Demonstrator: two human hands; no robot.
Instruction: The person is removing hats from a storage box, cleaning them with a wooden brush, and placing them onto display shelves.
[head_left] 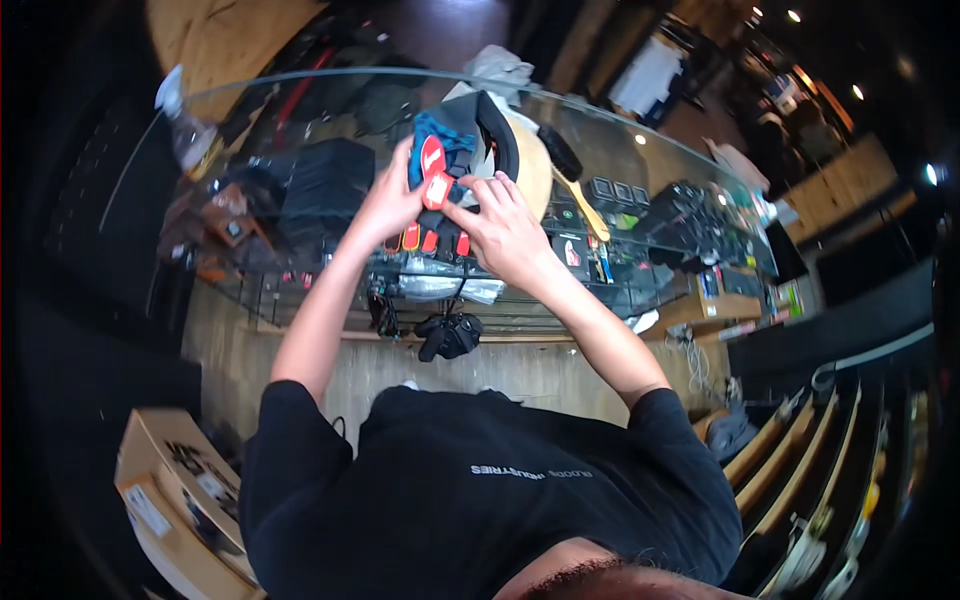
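Left hand (388,208) seems clamped on blue patterned fabric (430,127), perhaps bracing red-and-white two-lobed tag (437,188) near my twelve o'clock; right hand (508,228) touches tag, grip unclear to me. Wooden-handled black brush (579,193), tag's three o'clock, presumably leaving room.

On the clear glass counter (400,71) before me, the yellow-handled black brush (580,193) lies right of the red oval tag (432,157), while a brown cardboard box (160,450) sits at my left.
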